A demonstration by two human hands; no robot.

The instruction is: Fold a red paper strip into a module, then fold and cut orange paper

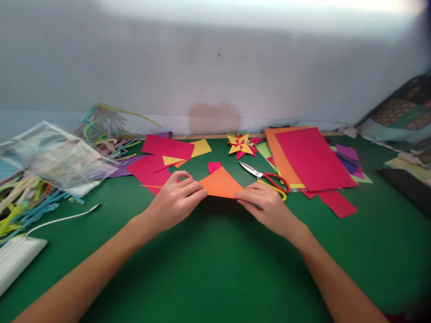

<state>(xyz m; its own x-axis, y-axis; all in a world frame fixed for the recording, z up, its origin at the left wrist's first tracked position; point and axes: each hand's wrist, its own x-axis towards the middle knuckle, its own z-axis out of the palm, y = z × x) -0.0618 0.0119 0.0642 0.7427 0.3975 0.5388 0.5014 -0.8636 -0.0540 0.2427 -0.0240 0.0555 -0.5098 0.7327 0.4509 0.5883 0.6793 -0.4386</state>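
Note:
An orange piece of paper [222, 184], roughly triangular with its point away from me, is held up between both hands over the green table [215, 269]. My left hand [178, 197] pinches its left corner. At the right corner, my right hand [264, 204] pinches the paper between thumb and fingers. Just beyond the orange paper lies a small folded red piece [214, 167]. Scissors [264, 176] with red and yellow handles lie with slightly parted blades beyond my right hand. A folded paper star [239, 144] in yellow and red sits farther back.
Red sheets [168, 146] and yellow pieces lie at the back left. Larger red sheets [313, 157] are stacked over orange ones at the right. Several colourful strips [27, 202], a clear plastic bag [60, 150] and a white power bank-like block [20, 260] with a cable occupy the left.

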